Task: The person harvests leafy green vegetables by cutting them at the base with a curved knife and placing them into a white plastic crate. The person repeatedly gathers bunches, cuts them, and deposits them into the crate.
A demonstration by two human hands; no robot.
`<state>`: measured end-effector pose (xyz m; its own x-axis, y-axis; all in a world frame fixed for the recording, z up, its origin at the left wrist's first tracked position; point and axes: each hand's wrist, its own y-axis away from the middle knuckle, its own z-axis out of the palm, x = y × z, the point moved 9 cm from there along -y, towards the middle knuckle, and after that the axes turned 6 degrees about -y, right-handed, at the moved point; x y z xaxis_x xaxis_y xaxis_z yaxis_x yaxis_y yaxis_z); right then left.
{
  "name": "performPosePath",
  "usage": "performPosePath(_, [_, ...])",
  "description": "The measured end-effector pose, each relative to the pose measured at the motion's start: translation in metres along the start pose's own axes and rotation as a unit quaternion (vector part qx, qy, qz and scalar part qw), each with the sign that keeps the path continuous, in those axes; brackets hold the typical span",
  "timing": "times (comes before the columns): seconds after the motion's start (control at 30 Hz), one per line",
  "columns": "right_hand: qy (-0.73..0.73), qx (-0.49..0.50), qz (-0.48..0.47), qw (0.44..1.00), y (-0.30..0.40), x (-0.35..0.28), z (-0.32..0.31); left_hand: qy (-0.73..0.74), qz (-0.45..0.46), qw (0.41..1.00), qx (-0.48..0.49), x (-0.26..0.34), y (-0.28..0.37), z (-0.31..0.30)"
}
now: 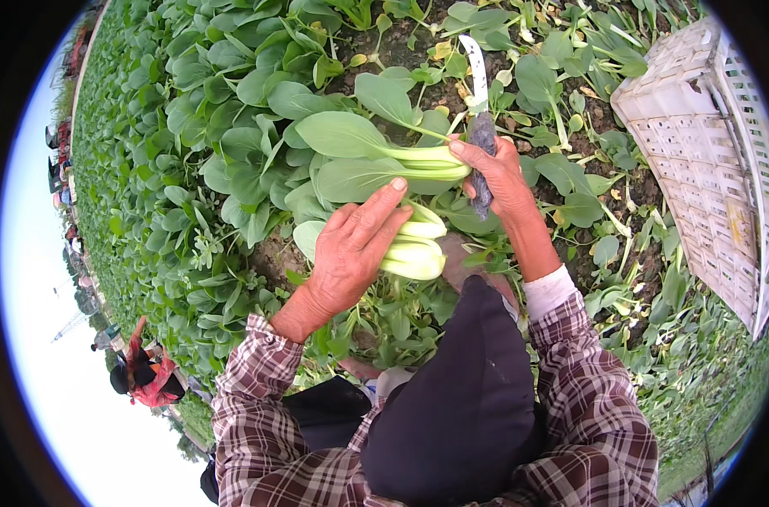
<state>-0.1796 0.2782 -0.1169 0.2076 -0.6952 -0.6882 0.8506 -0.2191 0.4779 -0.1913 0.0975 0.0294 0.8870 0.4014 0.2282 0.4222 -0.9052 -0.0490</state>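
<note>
My left hand (359, 244) is closed around trimmed bok choy heads (416, 253), their pale bases pointing right and leaves passing under the palm. Its fingertips reach the lower leaves of another bok choy (390, 155). The base of that plant sits in my right hand (501, 174), held between thumb and fingers, with its broad leaves spread to the left. The same hand also grips a knife (477, 73) by its dark wrapped handle (482, 161). The narrow, soil-specked blade points away from me, its tip curving left.
Dense bok choy plants (232, 146) grow along the left. Cut leaves (565, 177) litter the soil at right, beside a white perforated plastic crate (695, 152). My knee in dark trousers (467, 393) is close below my hands. Another person (146, 374) bends in the field at lower left.
</note>
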Motion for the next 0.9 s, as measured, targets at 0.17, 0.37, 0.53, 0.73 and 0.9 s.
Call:
performPosePath(0.17, [0.071, -0.067, 0.049, 0.994, 0.039, 0.012, 0.026, -0.143, 0.017, 0.989, -0.032, 0.015, -0.021, 0.0])
performPosePath(0.37, [0.121, -0.124, 0.096, 0.98, 0.045, 0.03, 0.039, 0.106, -0.09, 0.968, -0.209, -0.017, -0.001, 0.048])
performPosePath(0.53, [0.209, -0.046, 0.061, 0.975, 0.01, 0.05, 0.015, 0.069, -0.113, 0.978, -0.159, -0.025, -0.027, 0.014])
performPosePath(0.73, [0.406, -0.088, -0.048, 0.908, -0.049, 0.08, 0.036, -0.03, -0.089, 0.976, -0.196, -0.085, -0.068, 0.047])
performPosePath(0.9, [0.451, -0.075, 0.07, 0.886, -0.064, 0.085, 0.045, -0.229, -0.103, 0.915, -0.315, -0.151, -0.056, 0.086])
